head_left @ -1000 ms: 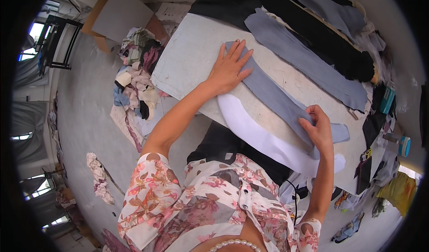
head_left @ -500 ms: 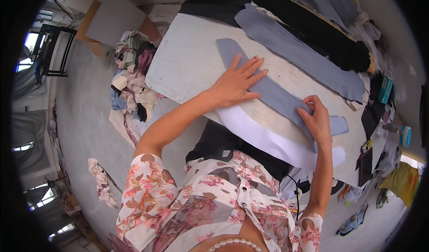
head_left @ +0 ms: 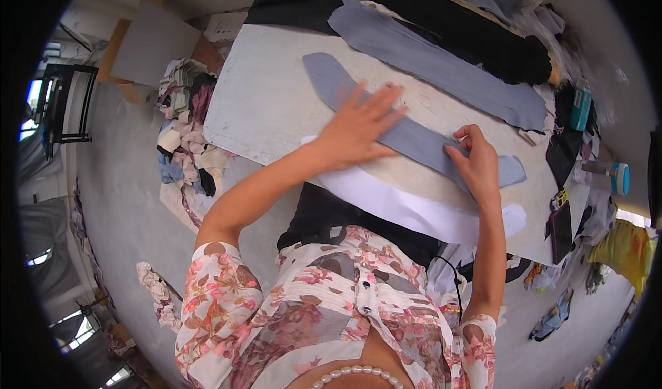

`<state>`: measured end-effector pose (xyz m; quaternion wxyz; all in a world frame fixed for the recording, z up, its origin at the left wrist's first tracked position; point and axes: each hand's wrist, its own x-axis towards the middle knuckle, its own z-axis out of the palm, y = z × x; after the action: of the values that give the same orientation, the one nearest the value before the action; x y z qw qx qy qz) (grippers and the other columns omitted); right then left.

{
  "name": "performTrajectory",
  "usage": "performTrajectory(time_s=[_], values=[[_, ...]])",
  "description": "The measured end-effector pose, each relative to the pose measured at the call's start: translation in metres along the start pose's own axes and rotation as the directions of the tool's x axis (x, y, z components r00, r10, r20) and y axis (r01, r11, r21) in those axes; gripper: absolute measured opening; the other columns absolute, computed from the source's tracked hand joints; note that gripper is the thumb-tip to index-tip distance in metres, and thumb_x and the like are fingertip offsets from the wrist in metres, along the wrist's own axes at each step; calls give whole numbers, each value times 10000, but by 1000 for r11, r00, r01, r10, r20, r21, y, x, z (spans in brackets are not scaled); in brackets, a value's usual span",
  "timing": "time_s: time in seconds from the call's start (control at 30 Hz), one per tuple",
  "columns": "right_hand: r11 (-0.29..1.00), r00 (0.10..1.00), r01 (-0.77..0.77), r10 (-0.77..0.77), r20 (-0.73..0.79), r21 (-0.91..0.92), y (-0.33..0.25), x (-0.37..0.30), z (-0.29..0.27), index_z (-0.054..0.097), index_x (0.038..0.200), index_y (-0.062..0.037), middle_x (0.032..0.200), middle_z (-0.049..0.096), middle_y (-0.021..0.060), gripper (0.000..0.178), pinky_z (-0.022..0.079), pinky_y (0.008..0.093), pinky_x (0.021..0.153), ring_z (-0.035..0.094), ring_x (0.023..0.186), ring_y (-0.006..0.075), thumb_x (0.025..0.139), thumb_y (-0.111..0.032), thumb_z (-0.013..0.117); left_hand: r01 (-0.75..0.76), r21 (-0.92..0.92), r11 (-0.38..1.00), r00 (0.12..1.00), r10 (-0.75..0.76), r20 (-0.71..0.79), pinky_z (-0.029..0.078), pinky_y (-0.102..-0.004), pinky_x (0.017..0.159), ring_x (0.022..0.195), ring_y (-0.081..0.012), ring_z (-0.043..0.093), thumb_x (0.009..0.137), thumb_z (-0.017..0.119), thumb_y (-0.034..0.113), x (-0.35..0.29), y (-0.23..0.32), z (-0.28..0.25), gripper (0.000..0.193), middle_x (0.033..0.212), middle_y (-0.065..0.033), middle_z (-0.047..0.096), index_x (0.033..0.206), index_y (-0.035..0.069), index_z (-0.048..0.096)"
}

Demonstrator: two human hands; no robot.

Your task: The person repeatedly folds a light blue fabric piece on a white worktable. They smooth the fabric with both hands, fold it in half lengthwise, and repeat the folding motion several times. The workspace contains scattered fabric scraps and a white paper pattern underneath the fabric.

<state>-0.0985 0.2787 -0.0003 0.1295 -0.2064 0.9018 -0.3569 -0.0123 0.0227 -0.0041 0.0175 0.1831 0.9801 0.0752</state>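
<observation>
The right grip (head_left: 479, 161) is curled, thumb near forefinger, at the grey-blue strip (head_left: 422, 142); whether it is pinched I cannot tell. The left grip (head_left: 358, 128) is splayed over the strip, on the table (head_left: 262, 86) between a white piece (head_left: 414, 206) and a grey-blue panel (head_left: 441, 65).
</observation>
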Motion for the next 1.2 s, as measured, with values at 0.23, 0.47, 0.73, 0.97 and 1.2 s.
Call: performTrajectory(time_s=[0.23,0.47,0.73,0.97,1.2], values=[[999,1000,13,-12,23,-33,4,-3,-12,570,1027,-69,733,611,93,344,463,372,624,604,662,265,741,-128,752,-208,-109,972,977,211,16,49,-516,1196,1478,-260,121,874,490,611,21,20,24,837,1590,-127,158,1506,106,273],[997,999,-44,44,1,-61,21,-9,-27,575,1035,-82,787,639,90,356,474,364,635,624,699,260,729,-115,753,-226,-99,969,973,229,21,53,-507,1199,1477,-256,128,874,462,628,21,17,23,842,1589,-125,165,1505,104,273],[995,1000,-13,12,-11,-94,24,-8,-22,575,1039,-80,782,645,98,357,481,368,638,629,708,294,727,-109,746,-339,-84,937,941,338,-23,58,-513,1196,1472,-269,146,861,428,685,50,58,28,867,1582,-142,179,1511,135,267],[992,992,-119,120,28,-40,47,-24,-61,601,1046,-64,765,632,69,369,476,318,671,619,714,213,711,-92,753,-415,-118,902,909,416,-17,58,-515,1195,1473,-281,135,844,403,718,56,59,40,903,1582,-150,170,1504,116,279],[973,972,-217,223,-74,81,70,-30,-68,603,1045,-57,766,605,36,365,460,265,656,582,699,141,713,-28,751,-410,-85,908,912,410,-23,49,-517,1195,1475,-275,131,826,365,755,57,62,36,924,1579,-156,177,1484,108,328]])
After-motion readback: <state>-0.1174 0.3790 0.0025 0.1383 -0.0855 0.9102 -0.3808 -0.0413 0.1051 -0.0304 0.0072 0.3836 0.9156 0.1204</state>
